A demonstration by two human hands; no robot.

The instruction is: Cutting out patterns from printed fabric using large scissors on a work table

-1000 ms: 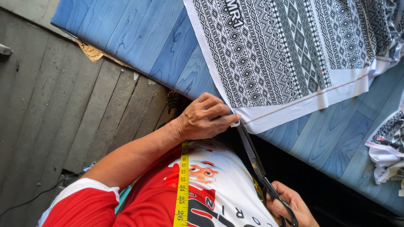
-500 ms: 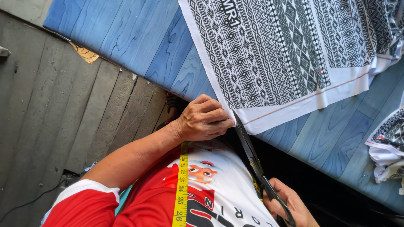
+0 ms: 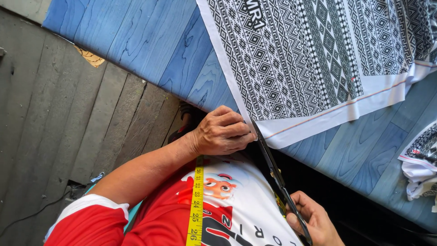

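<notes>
A black-and-white patterned fabric point(image 3: 309, 59) with a white border lies on a blue wood-grain table point(image 3: 150, 41). My left hand point(image 3: 223, 133) pinches the fabric's near edge at the table's rim. My right hand point(image 3: 314, 223), low in the view, grips the handles of long dark scissors point(image 3: 273, 168). Their blades point up to the fabric edge right beside my left fingertips. A yellow tape measure point(image 3: 196, 205) hangs down over my red and white shirt.
Grey wooden floor planks point(image 3: 68, 114) fill the left side below the table edge. Another folded piece of patterned fabric point(image 3: 421, 159) rests on the table at the far right. A dark gap runs under the table's near edge.
The scissor tips have crept slightly further up to the fabric's edge. My left hand keeps its pinch, and the view has shifted a little.
</notes>
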